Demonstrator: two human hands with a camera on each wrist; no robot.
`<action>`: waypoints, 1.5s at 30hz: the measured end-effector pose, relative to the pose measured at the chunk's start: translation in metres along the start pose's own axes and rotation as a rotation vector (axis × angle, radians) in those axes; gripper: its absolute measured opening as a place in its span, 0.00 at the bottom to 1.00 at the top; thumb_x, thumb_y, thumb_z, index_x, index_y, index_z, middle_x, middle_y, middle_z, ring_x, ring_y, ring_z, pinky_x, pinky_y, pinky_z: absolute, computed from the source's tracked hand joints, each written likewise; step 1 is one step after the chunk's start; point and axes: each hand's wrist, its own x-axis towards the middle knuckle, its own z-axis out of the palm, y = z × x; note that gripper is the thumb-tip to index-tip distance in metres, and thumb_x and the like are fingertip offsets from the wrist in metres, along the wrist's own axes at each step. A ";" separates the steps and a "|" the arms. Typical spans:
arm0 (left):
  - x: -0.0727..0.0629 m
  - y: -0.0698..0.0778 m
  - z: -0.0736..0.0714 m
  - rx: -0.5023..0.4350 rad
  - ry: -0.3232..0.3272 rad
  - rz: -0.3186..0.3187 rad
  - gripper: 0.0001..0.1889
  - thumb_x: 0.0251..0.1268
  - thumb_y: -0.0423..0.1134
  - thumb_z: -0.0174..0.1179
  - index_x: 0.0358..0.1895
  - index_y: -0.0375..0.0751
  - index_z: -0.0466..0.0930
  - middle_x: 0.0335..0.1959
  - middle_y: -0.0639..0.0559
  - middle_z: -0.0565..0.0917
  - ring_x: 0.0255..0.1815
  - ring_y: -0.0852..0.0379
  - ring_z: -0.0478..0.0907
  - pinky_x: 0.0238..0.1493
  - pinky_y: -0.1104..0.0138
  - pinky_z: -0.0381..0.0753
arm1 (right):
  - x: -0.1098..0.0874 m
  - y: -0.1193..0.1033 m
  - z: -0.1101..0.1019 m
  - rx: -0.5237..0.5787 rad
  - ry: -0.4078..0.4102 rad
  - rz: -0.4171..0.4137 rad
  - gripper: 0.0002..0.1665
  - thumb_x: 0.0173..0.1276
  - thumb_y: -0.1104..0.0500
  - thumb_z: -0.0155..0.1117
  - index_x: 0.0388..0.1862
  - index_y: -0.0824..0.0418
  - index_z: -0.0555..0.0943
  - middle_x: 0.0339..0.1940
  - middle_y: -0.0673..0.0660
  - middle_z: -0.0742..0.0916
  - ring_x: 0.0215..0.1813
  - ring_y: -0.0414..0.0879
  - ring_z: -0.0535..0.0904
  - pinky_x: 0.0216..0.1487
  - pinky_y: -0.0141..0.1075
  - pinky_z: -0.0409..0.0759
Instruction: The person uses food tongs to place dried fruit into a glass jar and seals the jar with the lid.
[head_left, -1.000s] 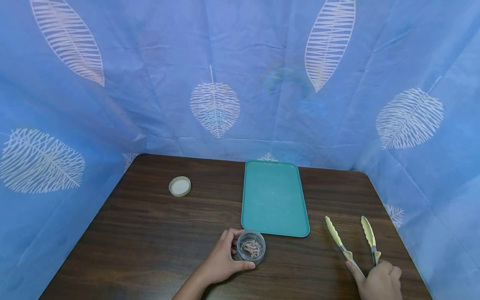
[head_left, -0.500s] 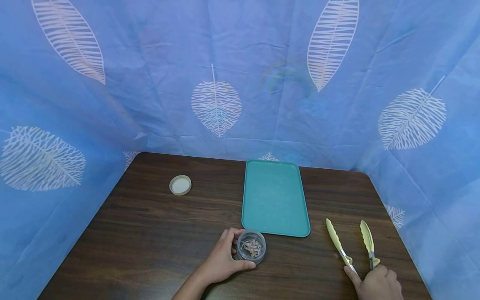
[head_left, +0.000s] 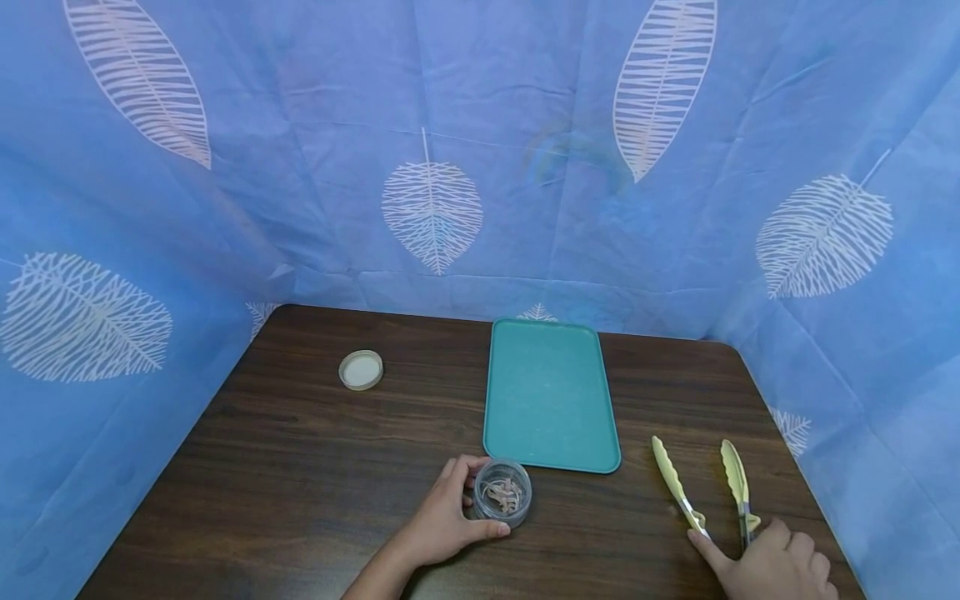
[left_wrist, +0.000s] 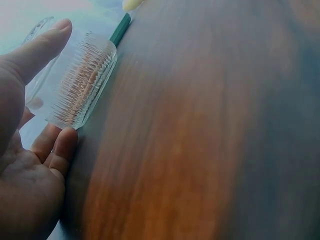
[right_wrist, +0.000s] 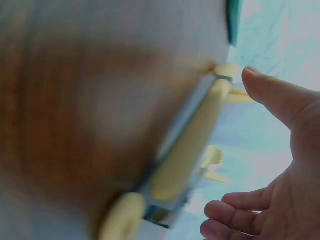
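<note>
My left hand (head_left: 442, 521) holds a small clear jar (head_left: 502, 508), thumb on its near side and fingers round its far side. The jar stands upright and lidless, with thin pale-brown strips inside. In the left wrist view its ribbed wall (left_wrist: 82, 85) shows between thumb and fingers. At the right, cream-tipped metal tongs (head_left: 667, 471) lie on the table, arms spread, tips pointing away from me. My right hand (head_left: 780, 567) is beside their handles. The right wrist view shows its thumb and fingers (right_wrist: 235, 215) spread apart, the tongs (right_wrist: 192, 145) not gripped.
A teal tray (head_left: 551, 396) lies just beyond the jar, towards the back edge of the dark wooden table (head_left: 300, 467). A round lid (head_left: 361, 370) rests at the back left, its white inside facing up. Blue leaf-patterned cloth (head_left: 510, 225) hangs around the table.
The tongs have shifted slightly towards me. My right hand has loosened from their handles, its fingers spreading to the right. The left hand and the jar stay in place.
</note>
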 end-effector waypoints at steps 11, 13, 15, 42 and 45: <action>0.001 0.000 -0.001 0.028 -0.004 0.023 0.49 0.59 0.55 0.82 0.80 0.52 0.64 0.66 0.48 0.74 0.55 0.60 0.75 0.55 0.69 0.80 | -0.015 -0.031 -0.033 0.056 -0.034 -0.064 0.75 0.50 0.16 0.77 0.66 0.82 0.72 0.57 0.85 0.78 0.57 0.82 0.75 0.55 0.75 0.72; 0.001 -0.001 -0.001 0.030 -0.003 0.023 0.49 0.59 0.55 0.83 0.80 0.52 0.64 0.66 0.48 0.74 0.56 0.60 0.75 0.55 0.69 0.80 | -0.017 -0.039 -0.035 0.086 -0.067 -0.086 0.75 0.52 0.17 0.76 0.68 0.81 0.71 0.59 0.85 0.77 0.57 0.82 0.74 0.55 0.75 0.71; 0.001 -0.001 0.000 0.029 0.000 0.024 0.48 0.59 0.54 0.83 0.79 0.52 0.64 0.66 0.48 0.74 0.56 0.60 0.75 0.55 0.69 0.80 | -0.021 -0.048 -0.035 0.108 -0.099 -0.117 0.74 0.54 0.18 0.76 0.71 0.81 0.69 0.63 0.85 0.75 0.60 0.83 0.74 0.55 0.76 0.71; 0.000 -0.003 -0.001 0.015 0.001 0.045 0.48 0.59 0.51 0.83 0.79 0.49 0.65 0.65 0.47 0.74 0.61 0.56 0.75 0.57 0.69 0.81 | -0.078 -0.152 -0.015 0.445 -0.425 -0.608 0.57 0.61 0.40 0.85 0.81 0.61 0.69 0.72 0.62 0.78 0.73 0.63 0.77 0.68 0.64 0.77; 0.000 -0.003 -0.001 0.017 0.002 0.052 0.48 0.59 0.51 0.83 0.78 0.48 0.65 0.65 0.47 0.74 0.62 0.55 0.76 0.57 0.69 0.82 | -0.080 -0.160 -0.013 0.507 -0.442 -0.640 0.57 0.61 0.43 0.86 0.81 0.62 0.68 0.72 0.60 0.78 0.72 0.60 0.78 0.68 0.59 0.81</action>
